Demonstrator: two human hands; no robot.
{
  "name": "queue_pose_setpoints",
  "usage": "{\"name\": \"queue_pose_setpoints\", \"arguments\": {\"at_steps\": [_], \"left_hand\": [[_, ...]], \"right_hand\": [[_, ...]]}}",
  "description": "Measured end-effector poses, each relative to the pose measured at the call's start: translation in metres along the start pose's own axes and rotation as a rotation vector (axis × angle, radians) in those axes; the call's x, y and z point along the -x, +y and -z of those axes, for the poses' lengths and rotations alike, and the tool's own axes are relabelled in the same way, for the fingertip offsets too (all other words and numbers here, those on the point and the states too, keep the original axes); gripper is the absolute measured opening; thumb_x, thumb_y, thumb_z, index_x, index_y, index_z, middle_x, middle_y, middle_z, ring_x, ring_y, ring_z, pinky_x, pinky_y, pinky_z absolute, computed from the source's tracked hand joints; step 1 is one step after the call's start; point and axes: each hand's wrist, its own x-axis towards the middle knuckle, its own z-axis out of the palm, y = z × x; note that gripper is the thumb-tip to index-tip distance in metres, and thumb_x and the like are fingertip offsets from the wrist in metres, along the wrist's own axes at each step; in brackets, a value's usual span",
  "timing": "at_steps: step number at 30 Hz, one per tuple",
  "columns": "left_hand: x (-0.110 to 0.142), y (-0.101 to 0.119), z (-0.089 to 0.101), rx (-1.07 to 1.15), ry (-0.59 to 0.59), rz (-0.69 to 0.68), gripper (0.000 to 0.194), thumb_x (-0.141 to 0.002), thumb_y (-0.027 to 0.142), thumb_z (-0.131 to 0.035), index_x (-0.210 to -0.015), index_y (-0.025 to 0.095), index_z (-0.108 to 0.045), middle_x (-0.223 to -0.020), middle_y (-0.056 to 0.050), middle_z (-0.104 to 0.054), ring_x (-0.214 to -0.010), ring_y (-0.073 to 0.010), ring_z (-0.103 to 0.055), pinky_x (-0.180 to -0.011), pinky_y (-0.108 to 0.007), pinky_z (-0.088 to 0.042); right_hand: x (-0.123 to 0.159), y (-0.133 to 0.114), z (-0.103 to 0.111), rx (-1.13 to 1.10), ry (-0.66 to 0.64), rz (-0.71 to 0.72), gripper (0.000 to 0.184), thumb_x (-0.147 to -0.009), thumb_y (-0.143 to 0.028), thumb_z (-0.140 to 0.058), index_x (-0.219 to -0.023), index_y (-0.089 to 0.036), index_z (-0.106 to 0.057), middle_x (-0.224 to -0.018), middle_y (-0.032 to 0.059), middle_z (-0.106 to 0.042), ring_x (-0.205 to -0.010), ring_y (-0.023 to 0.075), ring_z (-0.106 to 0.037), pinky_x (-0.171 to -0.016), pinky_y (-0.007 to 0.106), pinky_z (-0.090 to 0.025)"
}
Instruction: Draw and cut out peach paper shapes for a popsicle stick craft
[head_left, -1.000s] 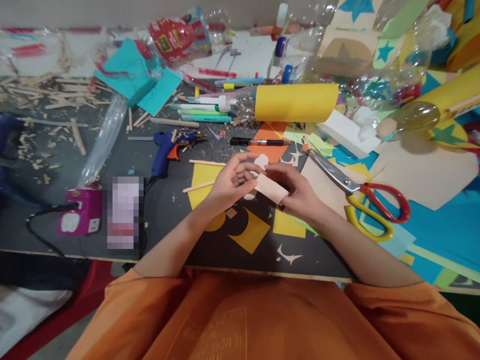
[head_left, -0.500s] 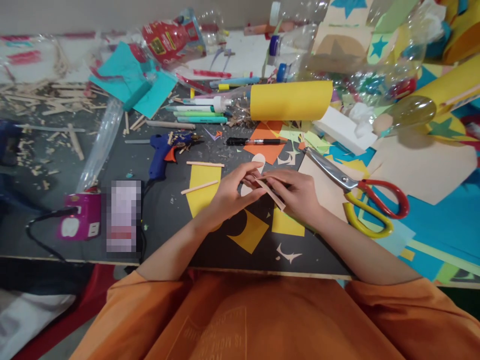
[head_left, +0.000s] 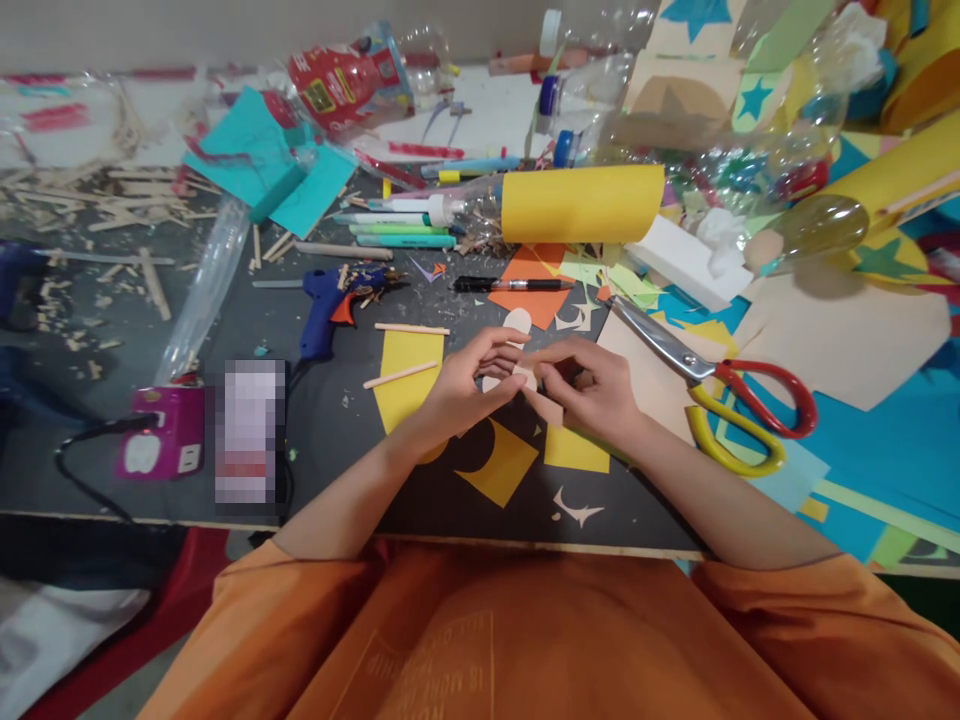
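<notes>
My left hand [head_left: 474, 378] and my right hand [head_left: 592, 385] meet over the dark table. Between them is a small piece of beige paper [head_left: 543, 408], partly hidden by my fingers. The right thumb and fingers pinch it, and the left thumb and fingertips close on its left side. Just behind the left fingers lies a pale rounded paper cutout [head_left: 518, 321]. Below my hands are a yellow paper offcut [head_left: 506, 465] with a curved notch and a yellow paper piece [head_left: 577, 449]. Left of my left hand, two thin sticks [head_left: 401, 375] rest on yellow paper [head_left: 405, 352].
Red-and-yellow-handled scissors [head_left: 701, 368] lie right of my right hand. A blue glue gun [head_left: 321, 310] is at the left, near a phone [head_left: 250, 430] and a purple power box [head_left: 161, 430]. Behind are a black pen [head_left: 511, 284], a yellow-wrapped bottle [head_left: 581, 204] and markers [head_left: 401, 229].
The beige paper has turned from nearly edge-on to showing more of its face. My right fingers have shifted slightly on it; the left hand has barely moved.
</notes>
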Motion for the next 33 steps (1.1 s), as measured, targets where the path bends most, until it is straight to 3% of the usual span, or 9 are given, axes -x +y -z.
{"name": "queue_pose_setpoints", "arguments": {"at_steps": [4, 6, 11, 13, 15, 18, 23, 27, 33], "left_hand": [[0.000, -0.002, -0.002, -0.024, 0.036, -0.123, 0.025, -0.084, 0.029, -0.066, -0.105, 0.022, -0.053, -0.103, -0.003, -0.064, -0.083, -0.0093, -0.064, -0.076, -0.020, -0.051], [0.000, 0.000, -0.001, -0.067, 0.006, -0.158, 0.015, -0.085, 0.027, -0.063, -0.097, 0.021, -0.057, -0.106, -0.004, -0.064, -0.084, -0.0096, -0.064, -0.076, -0.020, -0.051], [-0.001, 0.010, 0.002, -0.179, -0.052, -0.090, 0.016, -0.087, 0.027, -0.061, -0.097, 0.020, -0.071, -0.117, -0.008, -0.064, -0.095, -0.0151, -0.064, -0.073, -0.022, -0.051], [-0.002, 0.010, 0.003, -0.177, -0.049, -0.076, 0.020, -0.087, 0.026, -0.060, -0.100, 0.021, -0.074, -0.116, -0.008, -0.065, -0.101, -0.0172, -0.063, -0.074, -0.023, -0.051], [-0.004, 0.006, 0.003, -0.153, -0.002, -0.075, 0.023, -0.085, 0.023, -0.060, -0.104, 0.022, -0.074, -0.113, -0.007, -0.066, -0.098, -0.0160, -0.062, -0.074, -0.022, -0.050], [-0.006, 0.000, 0.003, -0.068, 0.116, -0.064, 0.029, -0.080, 0.021, -0.064, -0.107, 0.023, -0.073, -0.112, -0.006, -0.063, -0.073, -0.0085, -0.055, -0.062, -0.020, -0.046], [-0.006, 0.003, 0.002, 0.034, 0.222, -0.059, 0.027, -0.075, 0.018, -0.067, -0.102, 0.021, -0.071, -0.113, -0.006, -0.059, -0.059, -0.0030, -0.044, -0.053, -0.018, -0.041], [-0.005, 0.007, 0.000, 0.059, 0.230, -0.033, 0.022, -0.073, 0.017, -0.066, -0.096, 0.019, -0.069, -0.113, -0.006, -0.059, -0.057, -0.0021, -0.043, -0.050, -0.016, -0.038], [-0.005, 0.005, -0.002, 0.049, 0.206, 0.008, 0.030, -0.076, 0.021, -0.063, -0.105, 0.018, -0.070, -0.092, -0.005, -0.067, -0.058, -0.0065, -0.041, -0.050, -0.019, -0.037]], "right_hand": [[0.000, 0.002, -0.001, -0.065, 0.052, -0.126, 0.007, -0.084, -0.027, -0.059, -0.088, -0.022, -0.060, -0.062, -0.0044, -0.056, -0.050, 0.0108, -0.051, -0.048, 0.024, -0.043], [0.001, 0.006, -0.002, -0.136, 0.024, -0.190, 0.018, -0.085, -0.028, -0.059, -0.101, -0.023, -0.056, -0.064, -0.0056, -0.055, -0.051, 0.0109, -0.052, -0.048, 0.024, -0.043], [-0.004, 0.004, -0.001, -0.231, -0.063, -0.241, 0.038, -0.090, -0.039, -0.053, -0.123, -0.026, -0.040, -0.070, -0.0055, -0.057, -0.052, 0.0125, -0.054, -0.051, 0.026, -0.047], [-0.009, -0.010, 0.013, -0.092, -0.171, -0.239, 0.038, -0.094, -0.042, -0.046, -0.128, -0.025, -0.041, -0.074, -0.0016, -0.062, -0.058, 0.0156, -0.061, -0.055, 0.028, -0.050], [-0.010, -0.028, 0.040, 0.224, -0.412, -0.205, 0.040, -0.094, -0.047, -0.044, -0.126, -0.024, -0.049, -0.082, 0.0045, -0.068, -0.071, 0.0222, -0.067, -0.059, 0.032, -0.052], [0.006, -0.042, 0.093, 0.678, -0.489, -0.149, 0.048, -0.094, -0.055, -0.036, -0.124, -0.023, -0.055, -0.100, 0.0127, -0.072, -0.085, 0.0320, -0.070, -0.060, 0.039, -0.054], [0.062, -0.009, 0.156, 1.189, -0.615, -0.248, 0.050, -0.093, -0.036, -0.026, -0.134, -0.019, -0.048, -0.122, 0.0192, -0.066, -0.084, 0.0371, -0.069, -0.063, 0.049, -0.055], [0.082, 0.012, 0.157, 1.235, -0.546, -0.332, 0.059, -0.086, -0.028, -0.035, -0.144, -0.015, -0.034, -0.105, 0.0190, -0.066, -0.086, 0.0356, -0.070, -0.071, 0.046, -0.057], [0.058, 0.001, 0.148, 1.094, -0.601, -0.381, 0.057, -0.085, -0.025, -0.041, -0.141, -0.018, -0.036, -0.111, 0.0219, -0.062, -0.098, 0.0387, -0.065, -0.077, 0.048, -0.055]]}}
